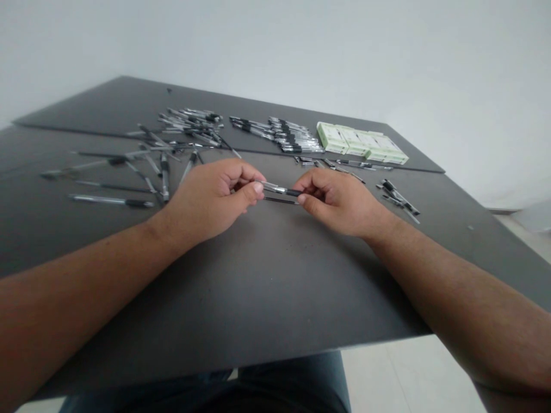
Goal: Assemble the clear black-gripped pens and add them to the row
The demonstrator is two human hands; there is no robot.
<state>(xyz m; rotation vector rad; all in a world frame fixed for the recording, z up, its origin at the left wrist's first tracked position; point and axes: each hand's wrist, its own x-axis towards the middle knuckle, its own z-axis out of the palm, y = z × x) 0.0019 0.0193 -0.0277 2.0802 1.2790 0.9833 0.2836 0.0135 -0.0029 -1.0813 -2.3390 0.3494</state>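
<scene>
Between my two hands a clear pen with a black grip (pixel 280 190) is held level above the table. My left hand (pixel 219 192) pinches its left end between thumb and fingers. The black grip end on the right sits in the closed fingertips of my right hand (pixel 333 198). A thin dark ink refill (pixel 279 200) shows just below the pen; whether it lies on the table or touches my fingers I cannot tell. Loose pens lie beside my left hand, among them a clear pen with a black grip (pixel 111 201).
A heap of pens (pixel 189 123) lies at the back left of the grey table (pixel 267 298). Pens in neater rows (pixel 295 136) lie by several pale green boxes (pixel 361 142). Small pen parts (pixel 398 198) are scattered on the right. A white wall stands behind.
</scene>
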